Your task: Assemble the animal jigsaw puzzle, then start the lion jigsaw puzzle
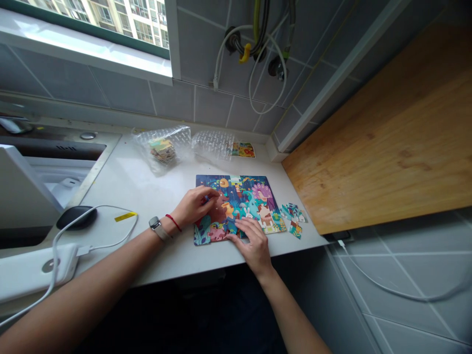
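A colourful jigsaw puzzle [263, 212] with cartoon animals lies flat on the white counter, most of its pieces joined. My left hand [197, 205] is over its left part, fingers bent and tips close together; whether a piece is between them is hidden. A watch and a red string circle that wrist. My right hand [255, 242] rests at the front edge of the puzzle, thumb and fingers apart, fingertips touching the pieces. Several loose puzzle pieces [295, 229] lie just right of the puzzle, some overlapping.
Behind the puzzle are a clear plastic bag [162, 150] with more pieces, another crumpled bag [212, 145] and a small picture card [244, 149]. A black mouse [76, 217], white cable and white power bank [40, 270] lie left, near the sink. A wooden panel [387, 132] borders the right.
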Demonstrator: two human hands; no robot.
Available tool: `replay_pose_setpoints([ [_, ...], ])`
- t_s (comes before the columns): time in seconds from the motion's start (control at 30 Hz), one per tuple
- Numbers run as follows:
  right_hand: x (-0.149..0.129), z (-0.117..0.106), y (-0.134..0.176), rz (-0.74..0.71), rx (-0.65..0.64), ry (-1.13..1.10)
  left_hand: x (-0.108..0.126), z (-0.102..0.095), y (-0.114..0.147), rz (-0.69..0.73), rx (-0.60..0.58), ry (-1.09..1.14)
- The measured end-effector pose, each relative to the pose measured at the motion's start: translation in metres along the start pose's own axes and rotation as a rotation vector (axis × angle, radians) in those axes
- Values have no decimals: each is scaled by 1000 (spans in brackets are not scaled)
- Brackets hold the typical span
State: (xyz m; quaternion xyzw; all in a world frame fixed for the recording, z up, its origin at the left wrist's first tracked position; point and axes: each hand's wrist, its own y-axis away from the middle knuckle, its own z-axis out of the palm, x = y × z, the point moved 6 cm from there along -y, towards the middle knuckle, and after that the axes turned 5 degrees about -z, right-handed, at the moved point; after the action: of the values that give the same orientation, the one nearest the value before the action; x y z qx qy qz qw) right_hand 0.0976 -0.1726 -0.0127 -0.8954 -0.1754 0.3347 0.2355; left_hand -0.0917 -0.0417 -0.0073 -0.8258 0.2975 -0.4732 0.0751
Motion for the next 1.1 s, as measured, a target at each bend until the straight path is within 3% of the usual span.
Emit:
replay_pose_setpoints([
  [0.4, -2, 1, 0, 42, -112, 136, -2, 0, 0, -13, 8, 11],
  [0.77, -3, 4, -22, 35, -485, 125, -3, 1, 0, 5, 8, 21],
  [1.1, 9, 6, -37, 103, -542, 53, -1, 0, 0, -2, -5, 26],
])
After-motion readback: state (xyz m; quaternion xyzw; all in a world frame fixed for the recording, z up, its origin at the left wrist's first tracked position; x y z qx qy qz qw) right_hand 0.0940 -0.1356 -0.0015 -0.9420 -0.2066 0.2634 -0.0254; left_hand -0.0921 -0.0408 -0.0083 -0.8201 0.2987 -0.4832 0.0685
